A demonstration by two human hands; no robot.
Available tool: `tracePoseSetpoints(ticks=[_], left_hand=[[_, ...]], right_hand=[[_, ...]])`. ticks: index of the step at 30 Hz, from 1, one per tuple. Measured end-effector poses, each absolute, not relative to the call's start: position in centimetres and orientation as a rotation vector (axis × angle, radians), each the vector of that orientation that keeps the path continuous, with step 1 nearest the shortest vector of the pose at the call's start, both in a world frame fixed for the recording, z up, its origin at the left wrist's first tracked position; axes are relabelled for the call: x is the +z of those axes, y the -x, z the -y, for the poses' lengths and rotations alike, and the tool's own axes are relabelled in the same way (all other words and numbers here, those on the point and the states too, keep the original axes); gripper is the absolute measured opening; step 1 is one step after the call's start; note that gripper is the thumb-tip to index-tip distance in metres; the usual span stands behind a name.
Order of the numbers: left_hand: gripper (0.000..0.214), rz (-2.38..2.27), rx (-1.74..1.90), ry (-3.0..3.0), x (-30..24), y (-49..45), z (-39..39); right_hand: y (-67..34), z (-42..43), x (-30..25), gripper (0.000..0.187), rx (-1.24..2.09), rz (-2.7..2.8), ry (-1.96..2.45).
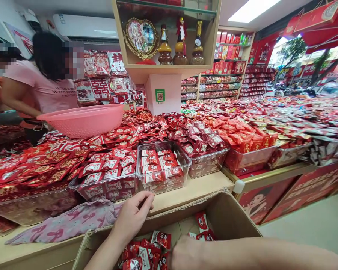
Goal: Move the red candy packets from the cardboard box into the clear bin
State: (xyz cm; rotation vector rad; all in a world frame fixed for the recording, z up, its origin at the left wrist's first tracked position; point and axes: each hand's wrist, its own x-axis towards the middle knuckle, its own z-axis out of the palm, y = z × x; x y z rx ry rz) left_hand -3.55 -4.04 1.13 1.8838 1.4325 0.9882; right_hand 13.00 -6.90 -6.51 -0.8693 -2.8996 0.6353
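My left hand [133, 214] is above the near-left part of an open cardboard box [228, 213], close to the counter edge. Its fingers are curled in, and anything inside them is hidden. Down in the box, my right hand [187, 252] is among small red-and-white packets [161, 238]; its fingers are out of sight behind the back of the hand. More packets [202, 221] lie by the box's far wall. Just beyond the box, a clear plastic bin [187, 170] on the counter holds neat rows of similar red-and-white packets [151, 162].
Packed bins flank that one, a maroon-packet bin [207, 165] to its right. A pink patterned cloth [70, 223] lies on the counter [171, 198]. Behind are a pink basket [84, 120], a person in a pink shirt [42, 86] and a pillar-mounted display cabinet [169, 69].
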Motion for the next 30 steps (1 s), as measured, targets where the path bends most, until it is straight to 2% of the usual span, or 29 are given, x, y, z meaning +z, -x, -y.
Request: tracePoseSetpoints(ticks=[3,6,8,10,12,16,18,30], left_hand=[[0.037,-1.257,1.010,-1.757,1.6,3.8,4.5],[0.049,-1.169,1.015,-1.724,2.1,3.2,5.2],[0.045,-1.237,1.040,-1.756,2.3,2.4,5.5],[0.034,-1.325,1.068,-1.767,2.3,1.4,5.7],[0.028,-1.366,1.119,-1.775,2.0,0.4,5.7],[0.026,-1.424,1.247,-1.801,1.5,-0.6,5.9],[0.025,-1.455,1.260,-1.772,1.4,-0.8,6.0],[0.025,-1.385,1.213,-1.956,0.8,-0.5,6.2]], right_hand=[[-13.4,5.7,-2.6,0.008,0.728,2.587,0.912],[-13.6,4.5,0.2,0.015,1.171,1.882,1.018],[-13.6,3.9,0.8,0.023,1.381,1.587,0.992],[-13.6,3.6,0.7,0.028,1.446,1.501,0.958],[-13.4,3.4,0.3,0.031,1.330,1.554,0.956],[-13.2,3.2,-0.2,0.036,0.884,1.705,1.010],[-13.2,3.1,-0.3,0.036,0.786,1.736,1.024],[-14.4,3.1,0.3,0.039,0.788,1.802,0.964]])
